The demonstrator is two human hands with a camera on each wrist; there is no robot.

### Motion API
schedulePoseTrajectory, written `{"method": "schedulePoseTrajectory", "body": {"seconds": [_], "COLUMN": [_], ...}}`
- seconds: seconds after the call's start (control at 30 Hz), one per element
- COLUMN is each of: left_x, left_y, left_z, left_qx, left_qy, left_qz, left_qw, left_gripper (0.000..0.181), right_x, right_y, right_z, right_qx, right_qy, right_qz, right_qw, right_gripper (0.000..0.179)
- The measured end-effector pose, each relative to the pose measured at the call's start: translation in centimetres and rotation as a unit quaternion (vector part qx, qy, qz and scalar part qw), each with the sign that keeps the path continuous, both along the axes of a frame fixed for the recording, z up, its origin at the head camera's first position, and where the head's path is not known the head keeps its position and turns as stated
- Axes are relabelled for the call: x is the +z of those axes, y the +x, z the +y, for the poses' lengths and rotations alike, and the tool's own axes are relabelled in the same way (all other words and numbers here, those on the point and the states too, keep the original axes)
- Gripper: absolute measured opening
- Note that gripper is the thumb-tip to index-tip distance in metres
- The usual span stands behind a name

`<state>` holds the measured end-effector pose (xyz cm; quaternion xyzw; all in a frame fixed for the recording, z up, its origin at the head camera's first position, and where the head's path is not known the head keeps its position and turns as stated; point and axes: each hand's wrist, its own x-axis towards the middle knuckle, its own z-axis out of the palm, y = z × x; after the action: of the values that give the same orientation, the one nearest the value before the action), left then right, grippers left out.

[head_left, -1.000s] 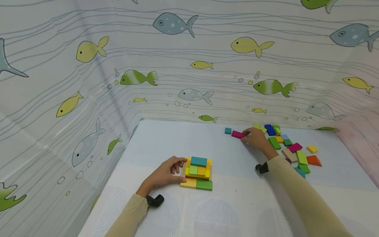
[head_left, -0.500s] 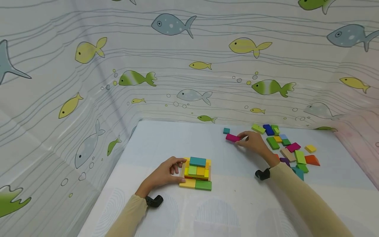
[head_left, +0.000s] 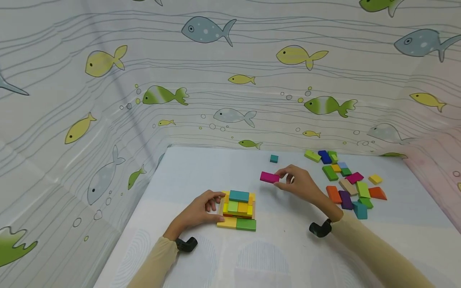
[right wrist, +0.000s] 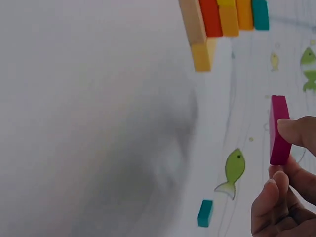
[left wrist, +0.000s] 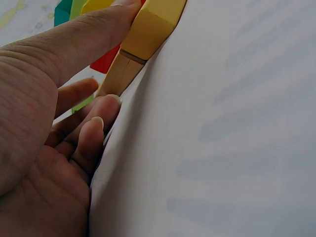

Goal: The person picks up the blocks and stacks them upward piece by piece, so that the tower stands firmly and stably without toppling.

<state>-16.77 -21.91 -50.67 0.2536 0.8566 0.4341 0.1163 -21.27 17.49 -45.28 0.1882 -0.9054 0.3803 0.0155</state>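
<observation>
Thumb and fingers of my right hand [head_left: 297, 184] pinch one end of a magenta block [head_left: 269, 177], held above the table to the right of a layered block stack [head_left: 238, 206]. In the right wrist view the magenta block [right wrist: 279, 131] shows its narrow side, the thumb pressed on it. My left hand [head_left: 199, 210] spans the left side of the stack, index fingertip at its back corner and thumb at the front on a yellow block [left wrist: 153, 24]. A teal block [head_left: 239, 196] tops the stack; a green block [head_left: 246, 225] lies at its front edge.
A small teal block [head_left: 274, 159] lies alone near the back of the white table [head_left: 201, 168]. At the right are several loose blocks, among them an orange one [head_left: 333, 195], a purple one [head_left: 345, 200] and a teal triangle [head_left: 360, 210]. A fish-patterned sheet [head_left: 201, 72] stands behind.
My right hand has lifted the magenta block from the back of the table and brought it left and nearer the stack. My left hand stays at the stack.
</observation>
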Motion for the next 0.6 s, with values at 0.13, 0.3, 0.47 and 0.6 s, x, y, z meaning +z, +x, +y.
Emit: {"method": "schedulePoseTrajectory", "body": {"seconds": [0.13, 0.3, 0.47, 0.6], "left_x": [0.1, 0.1, 0.0, 0.1], "left_y": [0.0, 0.0, 0.0, 0.0], "left_z": [0.0, 0.0, -0.1, 0.0], "left_qx": [-0.003, 0.0, -0.002, -0.005], "left_qy": [0.003, -0.002, 0.002, 0.011], "left_qz": [0.002, 0.002, 0.009, 0.003], "left_qw": [1.0, 1.0, 1.0, 0.9999], "left_gripper": [0.074, 0.074, 0.073, 0.073], "right_x": [0.9, 1.5, 1.7, 1.3], "right_y": [2.0, 4.0, 5.4, 6.0], "right_z": [-1.5, -3.6, -5.6, -6.6], "right_qx": [0.023, 0.061, 0.109, 0.131], "right_qy": [-0.011, -0.012, -0.006, -0.005], "right_qz": [0.012, 0.026, 0.031, 0.026], "right_qw": [0.9996, 0.9978, 0.9935, 0.991], "right_gripper": [0.031, 0.029, 0.03, 0.032]}}
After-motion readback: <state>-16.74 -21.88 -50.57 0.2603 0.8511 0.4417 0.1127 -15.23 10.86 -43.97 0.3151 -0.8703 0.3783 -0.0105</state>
